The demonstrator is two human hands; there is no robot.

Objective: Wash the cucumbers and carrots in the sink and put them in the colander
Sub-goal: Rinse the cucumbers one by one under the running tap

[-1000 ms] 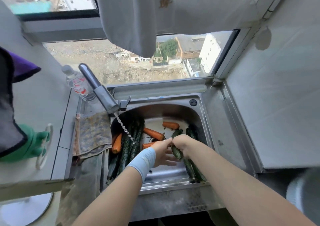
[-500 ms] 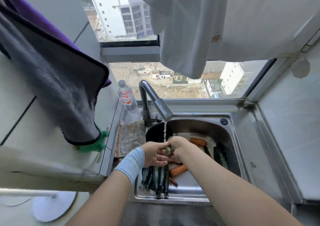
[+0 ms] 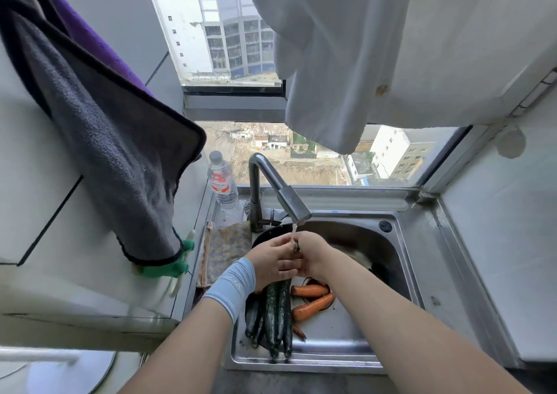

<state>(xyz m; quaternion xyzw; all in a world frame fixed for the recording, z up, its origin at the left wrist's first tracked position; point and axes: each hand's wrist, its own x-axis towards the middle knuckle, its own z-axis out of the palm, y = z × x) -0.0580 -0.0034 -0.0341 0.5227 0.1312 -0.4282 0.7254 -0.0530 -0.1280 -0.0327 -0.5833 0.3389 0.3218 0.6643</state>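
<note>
Both my hands meet under the running tap (image 3: 294, 208) over the steel sink (image 3: 404, 276). My left hand (image 3: 272, 262) and my right hand (image 3: 312, 250) grip one dark green cucumber (image 3: 296, 248) between them; only its tip shows under the water stream. Several more cucumbers (image 3: 275, 315) lie lengthwise in the sink's left half. Orange carrots (image 3: 312, 300) lie beside them to the right. No colander shows in this view.
A water bottle (image 3: 221, 182) stands left of the tap. A patterned cloth (image 3: 227, 250) lies on the sink's left ledge. A grey towel (image 3: 114, 152) and green gloves (image 3: 168, 265) hang at left, and a white cloth (image 3: 331, 62) hangs overhead.
My hands lifted the cucumber from the right side of the sink up under the tap's stream. The view tilted upward and shifted right.
</note>
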